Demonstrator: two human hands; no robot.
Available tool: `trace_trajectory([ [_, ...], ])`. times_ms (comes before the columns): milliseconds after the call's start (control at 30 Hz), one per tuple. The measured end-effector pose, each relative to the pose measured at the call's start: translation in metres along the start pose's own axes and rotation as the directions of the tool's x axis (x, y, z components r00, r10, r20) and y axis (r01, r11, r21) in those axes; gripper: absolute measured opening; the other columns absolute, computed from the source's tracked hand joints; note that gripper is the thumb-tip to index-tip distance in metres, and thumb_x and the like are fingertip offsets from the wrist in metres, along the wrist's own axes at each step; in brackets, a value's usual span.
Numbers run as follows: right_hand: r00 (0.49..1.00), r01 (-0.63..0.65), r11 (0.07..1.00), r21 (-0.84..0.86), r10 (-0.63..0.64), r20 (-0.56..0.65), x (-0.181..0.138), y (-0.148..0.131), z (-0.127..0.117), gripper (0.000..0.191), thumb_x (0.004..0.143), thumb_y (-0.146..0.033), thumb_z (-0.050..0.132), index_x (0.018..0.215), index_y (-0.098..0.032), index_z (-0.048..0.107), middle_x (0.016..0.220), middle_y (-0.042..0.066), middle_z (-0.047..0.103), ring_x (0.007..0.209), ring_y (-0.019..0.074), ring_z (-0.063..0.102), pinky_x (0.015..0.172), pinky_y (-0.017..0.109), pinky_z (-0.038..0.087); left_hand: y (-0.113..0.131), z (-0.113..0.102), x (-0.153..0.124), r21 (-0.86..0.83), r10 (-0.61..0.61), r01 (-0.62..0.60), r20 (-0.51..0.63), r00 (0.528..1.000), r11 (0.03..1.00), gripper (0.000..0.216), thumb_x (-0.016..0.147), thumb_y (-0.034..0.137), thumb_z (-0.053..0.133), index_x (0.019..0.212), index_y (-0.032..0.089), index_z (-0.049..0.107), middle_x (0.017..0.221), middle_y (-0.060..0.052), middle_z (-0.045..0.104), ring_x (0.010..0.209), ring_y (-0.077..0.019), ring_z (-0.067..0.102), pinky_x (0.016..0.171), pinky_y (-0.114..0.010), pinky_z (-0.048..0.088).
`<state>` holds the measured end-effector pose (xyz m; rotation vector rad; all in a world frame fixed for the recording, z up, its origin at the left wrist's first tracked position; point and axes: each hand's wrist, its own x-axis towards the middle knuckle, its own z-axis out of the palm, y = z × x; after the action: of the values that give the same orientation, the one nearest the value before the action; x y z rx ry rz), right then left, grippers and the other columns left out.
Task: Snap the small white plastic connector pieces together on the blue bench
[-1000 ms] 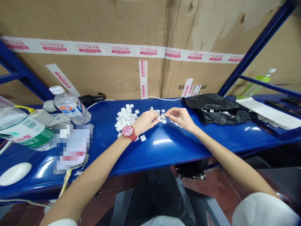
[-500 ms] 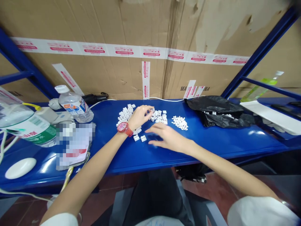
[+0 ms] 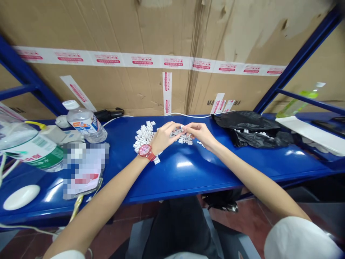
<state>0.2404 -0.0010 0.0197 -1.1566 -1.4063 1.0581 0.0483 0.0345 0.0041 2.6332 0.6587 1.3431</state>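
Note:
A heap of small white plastic pieces (image 3: 144, 136) lies on the blue shelf (image 3: 188, 169). My left hand (image 3: 164, 136), with a pink watch (image 3: 145, 151) on its wrist, is curled over a smaller cluster of white pieces (image 3: 184, 139) and its fingers pinch a small white piece. My right hand (image 3: 198, 132) meets it fingertip to fingertip, pinching a small white piece too. A single white piece (image 3: 156, 160) lies near the left wrist. What exactly sits between the fingertips is too small to make out.
A black plastic bag (image 3: 250, 127) with more white pieces lies to the right. Two water bottles (image 3: 84, 122) stand and lie at the left, with a white mouse (image 3: 21, 196), cables and a blurred packet (image 3: 84, 169). Cardboard (image 3: 161, 46) closes the back.
My right hand went down to the shelf near the loose pieces, then came back up to meet my left hand. One of the loose pieces by the left wrist is gone.

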Motion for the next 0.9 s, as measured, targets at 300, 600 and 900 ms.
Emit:
trace_trajectory([
  [300, 0.957, 0.279, 0.957, -0.083, -0.284, -0.063, -0.006, 0.012, 0.009, 0.040, 0.075, -0.050, 0.079, 0.098, -0.017, 0.072, 0.087, 0.005, 0.071, 0.081, 0.0173, 0.065, 0.069, 0.029, 0.051, 0.003, 0.004, 0.002, -0.217, -0.272, 0.274, 0.041, 0.962, 0.937, 0.021, 0.090, 0.031, 0.066, 0.103, 0.016, 0.074, 0.093, -0.006, 0.077, 0.078, -0.0164, 0.068, 0.072, -0.028, 0.052],
  [600, 0.893, 0.382, 0.875, -0.298, -0.432, -0.125, -0.013, 0.013, 0.008, 0.028, 0.085, -0.048, 0.071, 0.094, -0.021, 0.077, 0.092, 0.006, 0.073, 0.083, 0.0194, 0.067, 0.074, 0.032, 0.052, 0.000, -0.002, 0.007, -0.573, -0.383, 0.470, 0.275, 0.882, 0.672, 0.035, 0.081, 0.044, 0.075, 0.101, 0.014, 0.077, 0.098, -0.010, 0.078, 0.085, -0.0198, 0.073, 0.080, -0.031, 0.058],
  [900, 0.884, 0.323, 0.880, -0.348, -0.412, -0.223, -0.006, 0.013, -0.015, 0.031, 0.086, -0.047, 0.070, 0.092, -0.017, 0.076, 0.089, 0.008, 0.077, 0.078, 0.0203, 0.070, 0.074, 0.035, 0.056, -0.014, -0.007, 0.005, -0.472, -0.428, 0.495, 0.251, 0.869, 0.730, 0.037, 0.081, 0.046, 0.075, 0.096, 0.013, 0.076, 0.092, -0.010, 0.077, 0.078, -0.0187, 0.071, 0.071, -0.030, 0.058],
])
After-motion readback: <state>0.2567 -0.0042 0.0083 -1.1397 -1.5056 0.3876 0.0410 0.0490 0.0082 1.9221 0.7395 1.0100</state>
